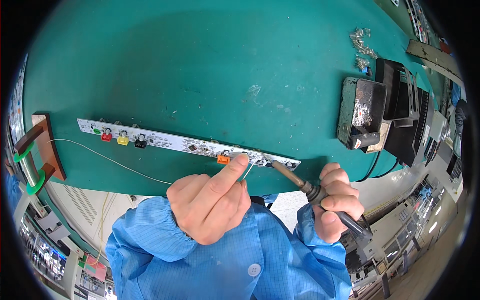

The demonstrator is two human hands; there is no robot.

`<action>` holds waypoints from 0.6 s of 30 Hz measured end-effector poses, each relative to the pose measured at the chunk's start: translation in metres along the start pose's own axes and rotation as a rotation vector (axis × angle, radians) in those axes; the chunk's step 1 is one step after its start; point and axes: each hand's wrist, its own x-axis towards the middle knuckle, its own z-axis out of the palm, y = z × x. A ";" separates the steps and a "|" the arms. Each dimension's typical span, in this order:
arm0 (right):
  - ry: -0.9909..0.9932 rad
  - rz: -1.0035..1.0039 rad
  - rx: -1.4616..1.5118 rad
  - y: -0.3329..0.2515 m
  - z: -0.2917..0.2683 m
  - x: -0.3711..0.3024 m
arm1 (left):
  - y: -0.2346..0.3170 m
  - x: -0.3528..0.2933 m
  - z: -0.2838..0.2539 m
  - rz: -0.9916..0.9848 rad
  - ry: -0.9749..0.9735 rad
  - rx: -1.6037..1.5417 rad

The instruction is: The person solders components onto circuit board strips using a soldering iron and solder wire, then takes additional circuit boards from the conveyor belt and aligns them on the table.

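A long, narrow white circuit board (167, 142) lies slantwise near the table's front edge. Along it sit red (106, 137), yellow (123, 140), black (140, 143) and orange (223, 159) connectors. My left hand (210, 207) is closed on thin solder wire (117, 163), whose end sticks out toward the board. Its index fingertip rests at the board just right of the orange connector. In my right hand (337, 200) is a soldering iron (296, 181), gripped by its dark handle. The iron's tip reaches the right part of the board; whether it touches is too small to tell.
At the left edge stands a solder spool (32, 172) with green flanges on a brown wooden holder (48, 145). A worn metal box (349, 112) with bits of solder and a black iron stand (397, 95) are at the right. Several small springs (361, 45) lie behind them.
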 end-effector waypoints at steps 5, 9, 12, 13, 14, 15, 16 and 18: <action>0.001 0.004 0.022 0.002 0.003 0.001 | 0.000 -0.001 0.001 0.000 0.011 0.000; -0.024 0.005 0.030 0.002 0.002 0.004 | 0.000 -0.001 0.001 -0.004 0.018 -0.003; -0.039 0.002 0.024 0.001 0.000 0.004 | 0.000 -0.001 0.002 -0.013 0.017 -0.005; -0.040 -0.004 0.020 0.000 -0.001 0.004 | 0.000 -0.001 0.002 -0.013 0.016 -0.005; -0.040 -0.003 0.021 0.000 -0.001 0.004 | 0.001 -0.001 0.002 -0.015 0.021 -0.006; -0.012 -0.002 0.029 -0.001 -0.001 0.003 | 0.001 -0.001 0.002 -0.016 0.025 -0.008; 0.015 0.000 0.037 -0.002 -0.002 0.003 | 0.001 -0.001 0.003 -0.017 0.024 -0.007; 0.011 0.006 0.029 -0.004 -0.005 0.003 | 0.001 0.000 0.004 -0.021 0.047 -0.006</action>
